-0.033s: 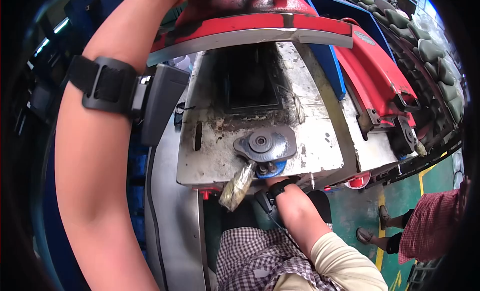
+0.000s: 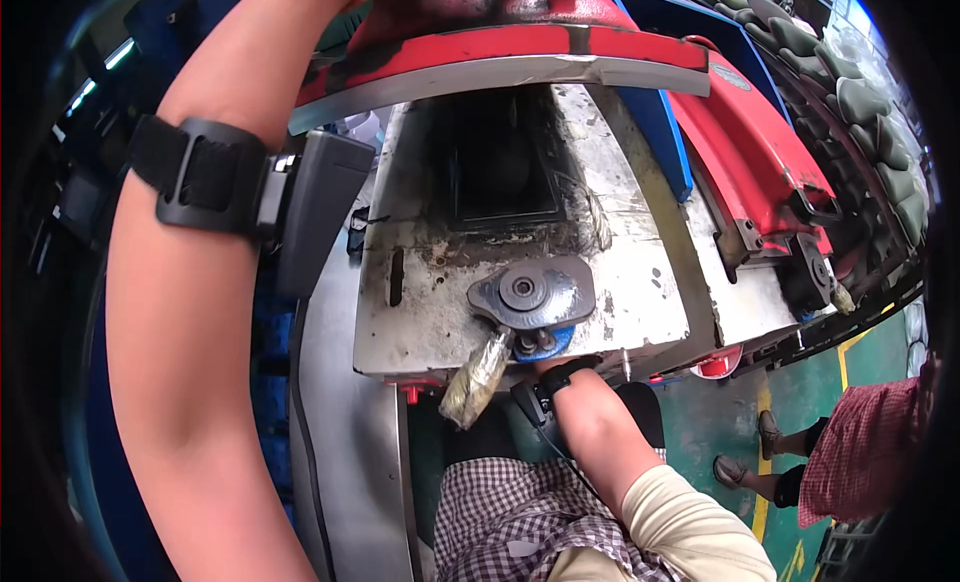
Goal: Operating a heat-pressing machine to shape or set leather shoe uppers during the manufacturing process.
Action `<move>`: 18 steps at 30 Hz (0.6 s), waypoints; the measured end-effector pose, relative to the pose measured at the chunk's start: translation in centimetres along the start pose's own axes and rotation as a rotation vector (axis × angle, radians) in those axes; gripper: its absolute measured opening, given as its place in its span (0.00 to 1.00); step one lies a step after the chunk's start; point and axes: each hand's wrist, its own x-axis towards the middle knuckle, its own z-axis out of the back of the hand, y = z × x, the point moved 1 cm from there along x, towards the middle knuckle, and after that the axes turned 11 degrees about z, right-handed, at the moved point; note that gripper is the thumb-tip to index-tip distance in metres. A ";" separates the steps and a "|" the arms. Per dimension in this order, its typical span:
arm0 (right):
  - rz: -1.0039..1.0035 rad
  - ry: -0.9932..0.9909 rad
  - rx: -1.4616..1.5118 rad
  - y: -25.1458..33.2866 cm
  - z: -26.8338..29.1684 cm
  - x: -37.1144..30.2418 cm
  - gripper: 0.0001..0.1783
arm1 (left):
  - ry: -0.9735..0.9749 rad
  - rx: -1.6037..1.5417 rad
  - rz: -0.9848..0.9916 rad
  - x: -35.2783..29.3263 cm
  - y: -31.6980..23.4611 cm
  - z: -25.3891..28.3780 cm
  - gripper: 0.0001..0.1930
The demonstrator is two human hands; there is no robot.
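My left forearm (image 2: 190, 312) rises along the left side to the top edge, where the hand leaves the picture by a red machine housing (image 2: 520, 42). A black strap with a black box (image 2: 310, 207) sits on that arm. My right forearm (image 2: 600, 432), with a black wristband, reaches up under the front edge of a dirty grey metal plate (image 2: 430, 302); the hand is hidden there. A worn paintbrush (image 2: 475, 377) with clogged bristles sticks out down-left beside that wrist, below a grey bracket with a round boss (image 2: 530, 292). A blue part (image 2: 548, 342) shows next to it.
A dark rectangular opening (image 2: 500, 162) is cut in the plate. Red and blue panels (image 2: 750, 152) run down the right. Another person in a red checked garment (image 2: 860, 452) stands on the green floor at the right. My checked clothing (image 2: 510, 522) fills the bottom.
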 end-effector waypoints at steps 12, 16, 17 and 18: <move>0.015 0.004 -0.132 -3.2 -1.0 2.3 0.27 | 0.102 -0.165 -0.288 0.8 1.5 -0.3 0.10; 0.037 -0.010 -0.177 -3.1 -1.2 2.3 0.27 | -0.033 -0.012 -0.130 -0.2 0.0 -0.6 0.11; 0.042 -0.015 -0.189 -3.5 -1.1 3.0 0.27 | -0.091 0.074 -0.027 -0.5 -0.4 -0.7 0.12; 0.053 -0.016 -0.197 -3.2 -1.2 1.7 0.27 | -0.090 0.127 -0.020 -0.7 -0.6 -0.5 0.15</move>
